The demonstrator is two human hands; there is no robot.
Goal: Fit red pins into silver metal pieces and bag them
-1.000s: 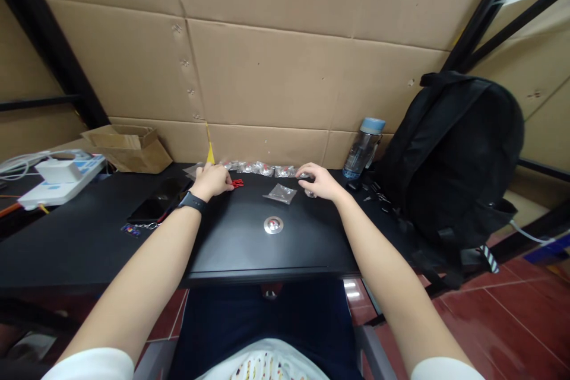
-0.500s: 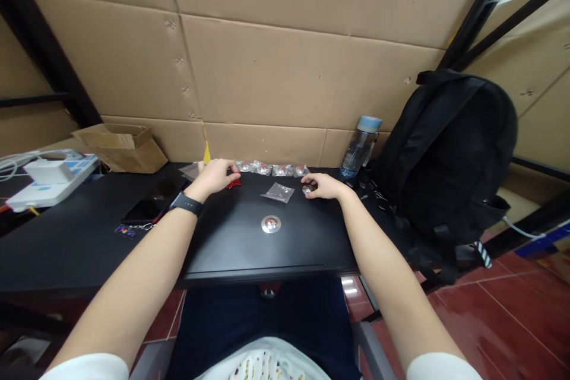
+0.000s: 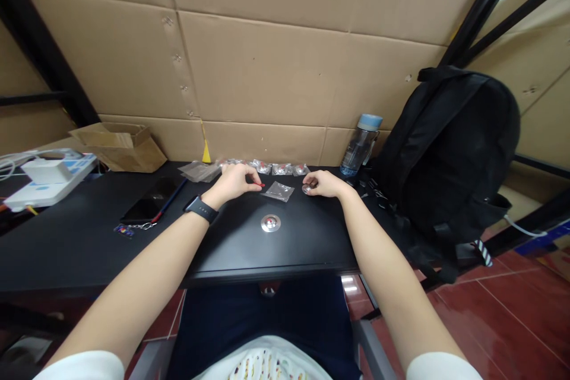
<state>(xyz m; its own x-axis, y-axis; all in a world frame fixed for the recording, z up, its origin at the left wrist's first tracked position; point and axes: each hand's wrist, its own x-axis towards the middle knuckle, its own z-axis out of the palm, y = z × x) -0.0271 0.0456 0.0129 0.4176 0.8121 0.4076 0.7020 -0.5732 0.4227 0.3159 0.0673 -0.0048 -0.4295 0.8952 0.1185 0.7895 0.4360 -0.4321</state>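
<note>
My left hand point(image 3: 235, 181), with a black watch on its wrist, rests on the black desk point(image 3: 89, 237) and pinches a small red piece point(image 3: 260, 184) between its fingertips. An empty clear plastic bag point(image 3: 278, 191) lies just to the right of that hand. My right hand point(image 3: 324, 183) is curled over a small round silver part point(image 3: 307, 189) at the far side of the desk. A round silver disc point(image 3: 271, 223) sits on the desk between my arms, nearer to me. A row of small clear bags with parts point(image 3: 276, 168) lines the back edge.
A black backpack point(image 3: 449, 154) and a blue-capped water bottle point(image 3: 361, 143) stand at the right. A phone point(image 3: 145, 208), keys, a flat cardboard box point(image 3: 120, 145) and a white power strip point(image 3: 44, 181) lie at the left. Cardboard walls the back. Red floor tiles show at the right.
My left hand has slid right from the back left toward the clear bag, bringing the red piece with it. My right hand has stayed on the silver part.
</note>
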